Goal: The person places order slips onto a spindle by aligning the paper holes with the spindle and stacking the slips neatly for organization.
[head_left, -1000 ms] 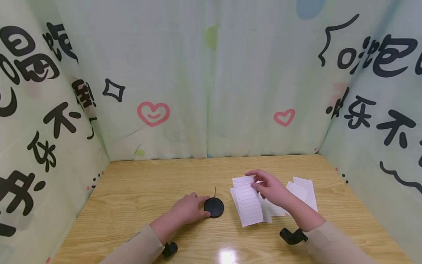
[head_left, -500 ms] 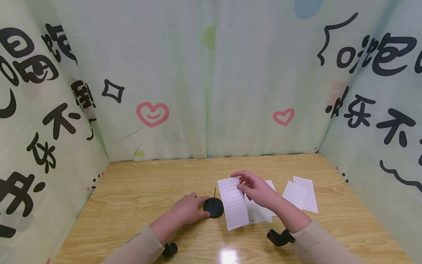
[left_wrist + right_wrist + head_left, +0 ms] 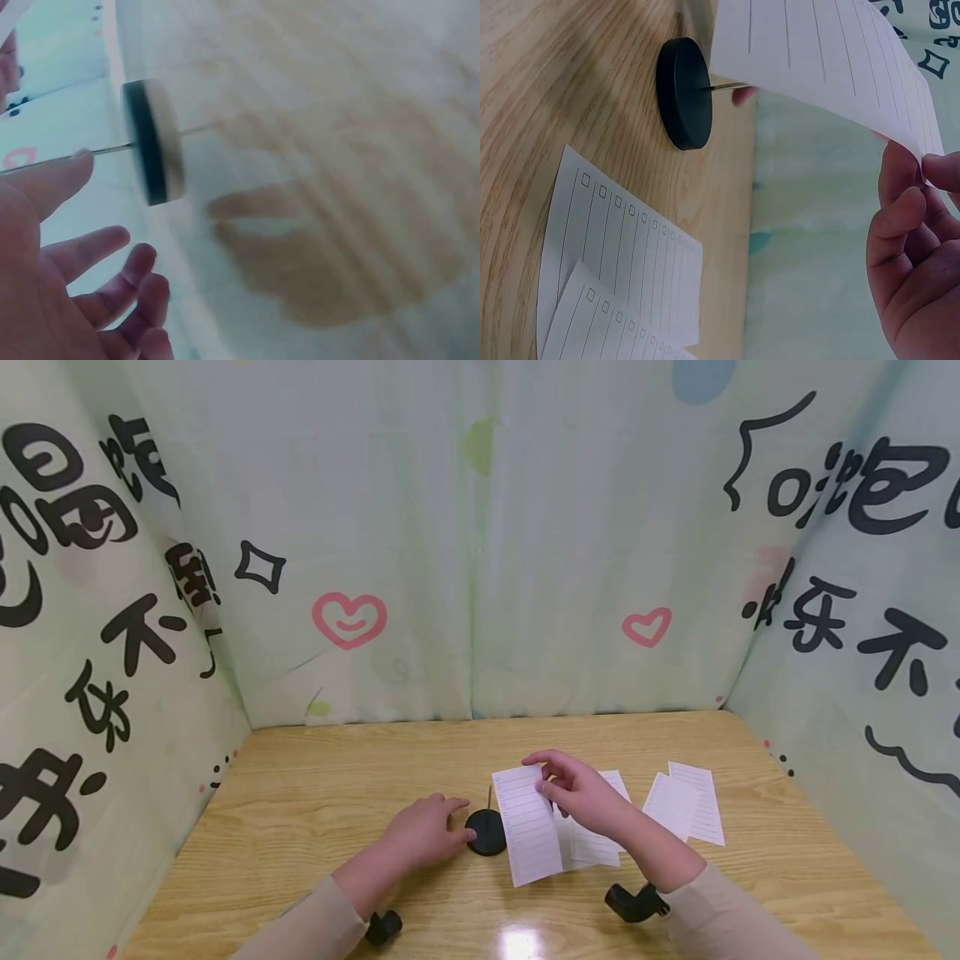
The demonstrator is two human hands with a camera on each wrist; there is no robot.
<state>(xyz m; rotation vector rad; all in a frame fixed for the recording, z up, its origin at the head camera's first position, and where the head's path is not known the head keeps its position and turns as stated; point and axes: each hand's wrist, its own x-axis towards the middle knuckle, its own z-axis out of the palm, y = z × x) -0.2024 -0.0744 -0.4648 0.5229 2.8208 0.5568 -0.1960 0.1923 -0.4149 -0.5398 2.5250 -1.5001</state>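
Two hands work mid-tabletop (image 3: 315, 793): the right hand (image 3: 581, 793) pinches a lined slip (image 3: 527, 827) in its fingers beside the black spike stand (image 3: 486, 832); the left hand (image 3: 426, 832), fingers relaxed, touches its base. More slips (image 3: 686, 803) lie toward the right edge.

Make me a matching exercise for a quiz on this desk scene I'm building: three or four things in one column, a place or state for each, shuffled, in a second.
Things:
1. lined slip
2. black spike stand
3. pair of slips
4. wrist camera mount

Places or states:
A. lying flat on the table's right side, untouched
B. pinched by the right hand, lifted off the wood
C. touched by the left hand
D. near the right sleeve

Pairs: 1-B, 2-C, 3-A, 4-D
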